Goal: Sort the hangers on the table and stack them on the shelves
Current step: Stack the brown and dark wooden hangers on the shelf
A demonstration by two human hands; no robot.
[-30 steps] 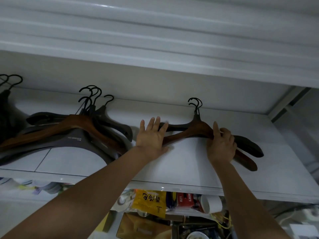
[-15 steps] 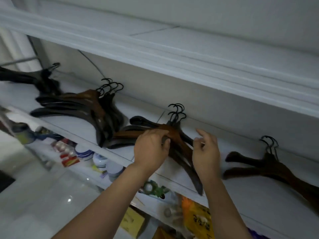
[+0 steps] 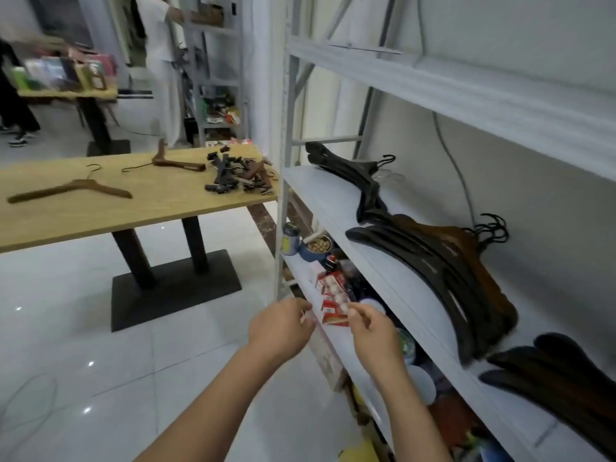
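Stacks of dark and brown wooden hangers lie on the white shelf (image 3: pixel 336 198): a black stack (image 3: pixel 356 175) at the far end, a large mixed stack (image 3: pixel 443 261) in the middle, another stack (image 3: pixel 560 375) at the near right. On the wooden table (image 3: pixel 100 211) lie a brown hanger (image 3: pixel 70 191), a second brown hanger (image 3: pixel 176 163) and a heap of clip hangers (image 3: pixel 240 176). My left hand (image 3: pixel 280 328) and my right hand (image 3: pixel 373 328) hang in front of the shelf unit, fingers loosely curled, holding nothing.
The lower shelf (image 3: pixel 300 278) carries cans, a bowl and red packets. A white upright post (image 3: pixel 281 161) stands between table and shelves. Glossy white floor (image 3: pixel 83 345) lies between me and the table. Two people stand near a far table (image 3: pixel 66 91) at the back.
Both hands have let go of the hangers on the shelf and dropped away. The view has swung left, bringing the table into sight.
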